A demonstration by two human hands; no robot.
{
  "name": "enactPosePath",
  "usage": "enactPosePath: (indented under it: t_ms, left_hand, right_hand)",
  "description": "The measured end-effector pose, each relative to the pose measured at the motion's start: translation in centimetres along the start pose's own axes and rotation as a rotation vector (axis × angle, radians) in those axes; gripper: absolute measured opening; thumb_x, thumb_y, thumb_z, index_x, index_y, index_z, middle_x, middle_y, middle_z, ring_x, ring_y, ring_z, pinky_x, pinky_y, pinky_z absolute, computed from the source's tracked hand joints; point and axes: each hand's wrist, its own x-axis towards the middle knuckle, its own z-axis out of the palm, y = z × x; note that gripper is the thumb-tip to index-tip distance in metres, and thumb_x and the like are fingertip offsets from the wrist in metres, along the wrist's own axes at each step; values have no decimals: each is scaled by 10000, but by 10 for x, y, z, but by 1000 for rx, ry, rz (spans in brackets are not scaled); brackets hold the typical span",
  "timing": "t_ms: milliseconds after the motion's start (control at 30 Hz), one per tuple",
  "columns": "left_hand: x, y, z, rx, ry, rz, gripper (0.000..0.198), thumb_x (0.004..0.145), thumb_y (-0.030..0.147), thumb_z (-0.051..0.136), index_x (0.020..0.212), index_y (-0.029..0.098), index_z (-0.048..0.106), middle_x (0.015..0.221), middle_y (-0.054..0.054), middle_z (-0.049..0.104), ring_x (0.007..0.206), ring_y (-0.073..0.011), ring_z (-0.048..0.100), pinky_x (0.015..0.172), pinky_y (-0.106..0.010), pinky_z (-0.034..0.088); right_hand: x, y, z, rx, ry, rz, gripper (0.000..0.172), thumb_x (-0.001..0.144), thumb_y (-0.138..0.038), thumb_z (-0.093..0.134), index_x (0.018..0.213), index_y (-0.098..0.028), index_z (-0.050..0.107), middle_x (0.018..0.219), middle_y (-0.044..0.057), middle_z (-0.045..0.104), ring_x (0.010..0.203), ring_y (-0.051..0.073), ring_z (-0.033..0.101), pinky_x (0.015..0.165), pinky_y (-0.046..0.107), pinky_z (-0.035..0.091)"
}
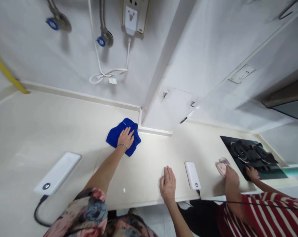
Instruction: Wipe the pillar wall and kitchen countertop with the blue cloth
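left hand (125, 137) flat, arm outstretched, right hand (168, 183) flat, fingers together

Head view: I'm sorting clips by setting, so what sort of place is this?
Most likely a home kitchen: a black gas hob set into a pale countertop, and a left hand on a blue cloth.

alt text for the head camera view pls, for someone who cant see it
A person's left hand presses a blue cloth flat on a pale countertop near a wall corner, while their right hand rests flat by the front edge. Beside them, a co-worker in a red striped sleeve holds a pale cloth near a black gas hob.
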Motion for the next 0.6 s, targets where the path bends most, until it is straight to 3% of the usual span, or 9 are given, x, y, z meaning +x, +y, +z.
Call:
enactPosePath:
  t_ms: [167,333,467,600]
  left_hand:
    - [-23,5,-4,-109,14,-38,502,1005,331,364,1394,191,649,1578,-112,497,1507,-252,399,1299,-469,247]
    - [-22,-3,-5,-311,145,-301,526,1032,452,355,1347,159,658,1358,-160,683,1353,-300,581,1201,-482,426]
    - [-1,-2,-2,-346,215,-413,619,1074,337,117,1511,96,484,1293,-206,703,1288,-299,635,1113,-506,513]
    - [38,18,9,-395,223,-355,634,1055,208,21,1606,82,309,1380,-195,658,1346,-247,592,1171,-498,470]
  right_hand:
    - [-1,-2,4,11,37,2,463,1056,-231,388,1503,-146,473,1521,146,524,1463,299,392,1146,539,421]
    - [0,-1,7,-13,64,-24,456,1046,-217,391,1486,-142,483,1499,145,544,1442,303,415,1127,535,437]
    - [0,0,7,0,55,-16,466,1053,-229,388,1507,-161,463,1508,143,536,1448,300,411,1129,539,436]
    - [0,-2,4,10,31,-5,477,1068,-268,380,1533,-178,440,1515,144,530,1447,306,417,1118,554,445]
